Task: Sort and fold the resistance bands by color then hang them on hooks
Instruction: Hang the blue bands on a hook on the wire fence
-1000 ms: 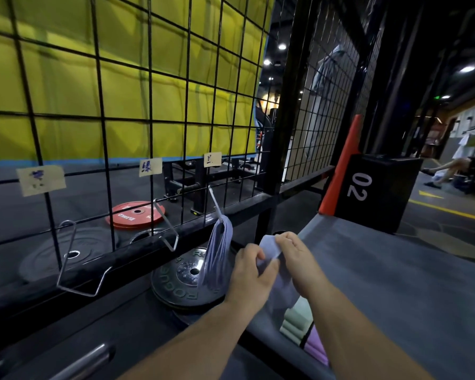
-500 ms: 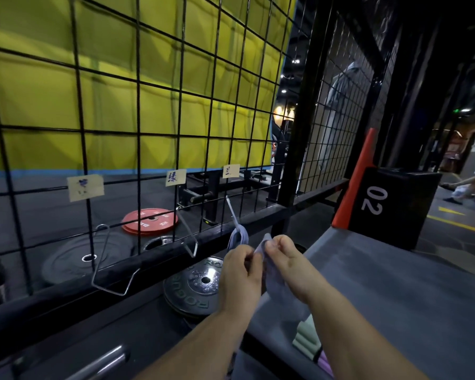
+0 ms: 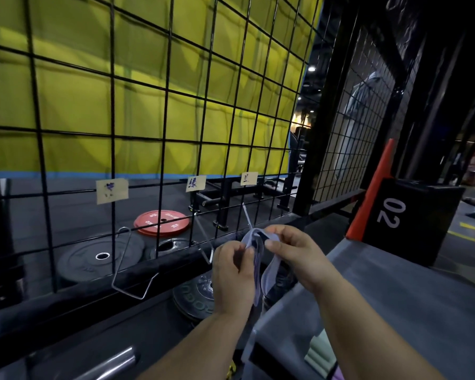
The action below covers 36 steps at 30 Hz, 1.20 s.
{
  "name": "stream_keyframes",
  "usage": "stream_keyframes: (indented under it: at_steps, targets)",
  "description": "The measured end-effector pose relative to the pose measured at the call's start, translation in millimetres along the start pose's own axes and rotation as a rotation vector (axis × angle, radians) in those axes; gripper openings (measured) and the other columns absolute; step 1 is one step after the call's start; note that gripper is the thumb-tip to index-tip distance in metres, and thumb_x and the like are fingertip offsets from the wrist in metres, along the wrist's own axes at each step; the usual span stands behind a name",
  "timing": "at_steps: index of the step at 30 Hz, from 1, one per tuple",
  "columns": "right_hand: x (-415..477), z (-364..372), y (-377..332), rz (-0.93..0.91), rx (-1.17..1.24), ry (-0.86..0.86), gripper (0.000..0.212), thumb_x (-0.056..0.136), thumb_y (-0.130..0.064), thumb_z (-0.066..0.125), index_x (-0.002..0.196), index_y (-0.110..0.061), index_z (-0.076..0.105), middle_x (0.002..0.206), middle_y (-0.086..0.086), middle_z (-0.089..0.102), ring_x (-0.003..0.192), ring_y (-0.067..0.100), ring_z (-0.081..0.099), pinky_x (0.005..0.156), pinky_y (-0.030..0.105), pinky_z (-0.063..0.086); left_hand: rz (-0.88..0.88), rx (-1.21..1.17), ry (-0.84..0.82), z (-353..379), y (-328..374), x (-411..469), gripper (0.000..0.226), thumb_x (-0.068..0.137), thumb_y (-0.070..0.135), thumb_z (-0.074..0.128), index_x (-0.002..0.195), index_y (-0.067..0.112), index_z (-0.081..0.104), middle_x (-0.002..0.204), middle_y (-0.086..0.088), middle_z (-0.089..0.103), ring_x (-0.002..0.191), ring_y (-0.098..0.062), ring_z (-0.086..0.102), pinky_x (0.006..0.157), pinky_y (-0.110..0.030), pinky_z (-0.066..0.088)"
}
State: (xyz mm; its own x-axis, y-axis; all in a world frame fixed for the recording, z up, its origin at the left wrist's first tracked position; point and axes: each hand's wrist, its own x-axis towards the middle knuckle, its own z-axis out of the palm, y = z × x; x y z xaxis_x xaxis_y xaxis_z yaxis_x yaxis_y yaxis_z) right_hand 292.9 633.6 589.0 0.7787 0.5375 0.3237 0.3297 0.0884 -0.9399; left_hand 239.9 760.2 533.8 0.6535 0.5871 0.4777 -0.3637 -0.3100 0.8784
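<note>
We hold the band (image 3: 270,271) up at the right hook (image 3: 246,215), under the third label (image 3: 249,178). Our left hand (image 3: 232,275) and right hand (image 3: 292,253) each pinch a side, fingers clamped on it, spreading the loop, likely so it slips over the wire. No container shows; green bands (image 3: 320,352) lie folded on the surface (image 3: 395,297) beside a purple one (image 3: 339,373).

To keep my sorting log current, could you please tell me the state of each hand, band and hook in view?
left hand: pinches the pale blue band
right hand: pinches its top loop
pale blue band: held at the right hook; hooked or not unclear
right hook: tip hidden by the band
middle hook: bare
left hook: bare
green band: folded, lying on the bench
</note>
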Motion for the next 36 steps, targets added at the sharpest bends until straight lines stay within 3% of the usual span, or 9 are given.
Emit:
stream_keyframes:
  at_steps: [5, 9, 11, 14, 19, 21, 27, 31, 36]
  targets:
    - [18.3, 5.6, -5.9, 0.028, -0.017, 0.084, 0.016, 0.092, -0.014, 0.061, 0.105, -0.008, 0.067, 0.092, 0.007, 0.073, 0.085, 0.016, 0.068, 0.075, 0.024, 0.054, -0.014, -0.034, 0.056, 6.9, 1.2, 6.7, 0.008, 0.093, 0.028, 0.058, 0.089, 0.021, 0.059, 0.088, 0.004, 0.06, 0.083, -0.013, 0.057, 0.073, -0.029, 0.049]
    - [33.0, 4.5, -1.2, 0.034, -0.078, 0.107, 0.018, 0.095, -0.019, 0.058, 0.105, -0.019, 0.072, 0.105, 0.01, 0.072, 0.102, 0.025, 0.067, 0.094, 0.04, 0.051, 0.006, -0.049, 0.088, 12.4, 3.9, 12.1, 0.007, 0.092, 0.027, 0.058, 0.087, 0.023, 0.056, 0.086, 0.004, 0.06, 0.082, -0.017, 0.057, 0.074, -0.035, 0.05]
    - [38.9, 5.5, 0.2, 0.044, -0.124, 0.123, 0.017, 0.095, -0.022, 0.058, 0.104, -0.022, 0.073, 0.107, 0.008, 0.072, 0.106, 0.025, 0.066, 0.096, 0.042, 0.05, -0.015, -0.053, 0.093, 15.3, 5.7, 12.2, 0.01, 0.09, 0.023, 0.062, 0.091, 0.028, 0.053, 0.091, 0.005, 0.058, 0.086, -0.014, 0.056, 0.076, -0.028, 0.048]
    - [47.7, 10.4, 1.7, 0.055, -0.222, 0.133, 0.014, 0.094, -0.025, 0.06, 0.098, -0.024, 0.073, 0.105, 0.004, 0.072, 0.102, 0.023, 0.066, 0.093, 0.041, 0.052, -0.059, -0.005, 0.059, 17.8, 7.0, 9.6, 0.026, 0.085, 0.013, 0.064, 0.103, 0.026, 0.051, 0.101, 0.008, 0.05, 0.091, -0.01, 0.051, 0.072, -0.013, 0.038]
    - [55.6, 17.2, 2.0, 0.047, -0.348, 0.185, 0.015, 0.096, -0.02, 0.057, 0.09, -0.024, 0.07, 0.095, 0.0, 0.07, 0.082, 0.011, 0.064, 0.072, 0.024, 0.051, -0.002, 0.077, 0.084, 20.7, 4.6, 8.2, 0.02, 0.087, 0.012, 0.057, 0.104, 0.022, 0.053, 0.097, 0.011, 0.049, 0.09, -0.013, 0.052, 0.074, -0.024, 0.043]
    - [57.4, 17.6, 1.5, 0.044, -0.373, 0.199, 0.017, 0.096, -0.02, 0.055, 0.087, -0.024, 0.069, 0.088, -0.003, 0.068, 0.073, 0.007, 0.06, 0.066, 0.021, 0.049, 0.013, 0.101, 0.112, 22.2, 2.4, 7.1, 0.015, 0.09, 0.014, 0.056, 0.105, 0.017, 0.057, 0.096, 0.01, 0.051, 0.088, -0.01, 0.051, 0.073, -0.018, 0.04]
    - [66.7, 16.2, 3.9, 0.038, -0.455, 0.184, 0.021, 0.094, -0.019, 0.056, 0.079, -0.027, 0.067, 0.085, 0.0, 0.067, 0.072, 0.013, 0.061, 0.069, 0.034, 0.053, -0.064, 0.054, 0.2, 26.5, -3.1, 7.4, 0.007, 0.092, 0.016, 0.056, 0.097, 0.02, 0.058, 0.087, 0.014, 0.054, 0.078, 0.003, 0.052, 0.062, -0.012, 0.035]
    - [68.9, 11.3, 12.0, 0.062, -0.553, 0.179, 0.021, 0.095, -0.019, 0.054, 0.08, -0.026, 0.066, 0.097, 0.004, 0.063, 0.072, 0.007, 0.06, 0.059, 0.015, 0.045, -0.2, -0.034, 0.223, 28.6, -2.8, 5.1, 0.012, 0.094, 0.021, 0.055, 0.092, 0.032, 0.052, 0.082, 0.02, 0.057, 0.074, 0.0, 0.055, 0.061, -0.016, 0.037]
    - [66.1, 4.1, 20.3, 0.121, -0.429, 0.211, 0.019, 0.096, -0.019, 0.053, 0.086, -0.025, 0.068, 0.096, 0.0, 0.067, 0.083, 0.012, 0.064, 0.069, 0.021, 0.048, -0.131, 0.014, 0.126, 33.7, -13.1, 3.2, 0.025, 0.088, 0.011, 0.061, 0.111, 0.018, 0.061, 0.104, 0.007, 0.058, 0.095, -0.014, 0.056, 0.083, -0.028, 0.046]
